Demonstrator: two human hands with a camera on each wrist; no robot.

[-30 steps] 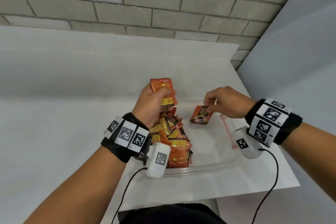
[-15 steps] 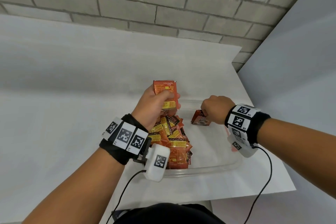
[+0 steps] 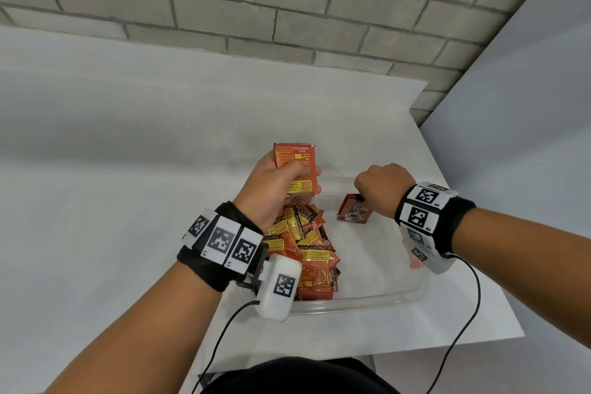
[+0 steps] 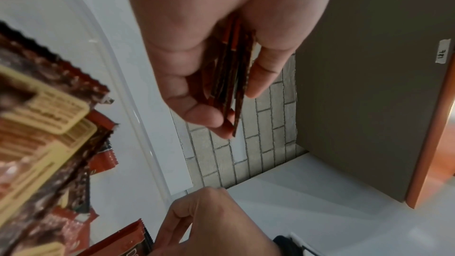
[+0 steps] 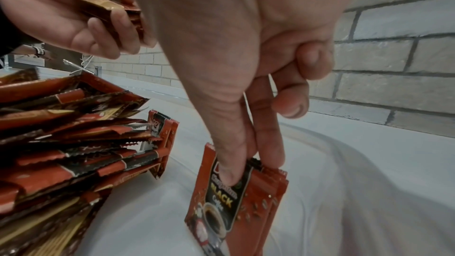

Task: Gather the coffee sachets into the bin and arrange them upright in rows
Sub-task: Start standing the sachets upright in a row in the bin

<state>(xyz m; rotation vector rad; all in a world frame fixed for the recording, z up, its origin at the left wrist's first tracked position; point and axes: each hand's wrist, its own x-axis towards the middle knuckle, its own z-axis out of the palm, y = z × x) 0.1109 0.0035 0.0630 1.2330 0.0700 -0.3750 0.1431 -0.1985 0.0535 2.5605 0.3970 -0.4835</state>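
Right hand (image 3: 380,189): thumb and index finger pinch the top edge of a small upright stack of sachets (image 3: 354,209), other fingers curled away from it. Right wrist view shows the thumb (image 5: 231,166) pressed on the front sachet's black label and several red sachet edges behind it, lower edges down near the bin floor; actual contact with the floor can't be told. This stack sits in the bin at about 12 o'clock, near the far wall, apart from the main pile.

Left hand (image 3: 278,189): fingers curled round a second bundle of sachets (image 3: 295,166), held upright above the far left part of the bin, at roughly 10 o'clock. Top half of the bundle sticks out above the fist, back label with yellow panel facing the camera. Left wrist view shows several thin sachet edges (image 4: 231,77) squeezed between thumb and fingers.

Loose pile of sachets (image 3: 303,249): fills the left side of the bin, 7 to 10 o'clock, lying flat and overlapping at mixed angles, directly below the left hand.

Clear plastic bin (image 3: 367,299): on a white tabletop (image 3: 112,185), right half mostly bare floor. Pink item (image 3: 414,264) at the right wall, about 3 o'clock, partly hidden by the right wrist camera. Grey brick wall (image 3: 287,9) behind the table.
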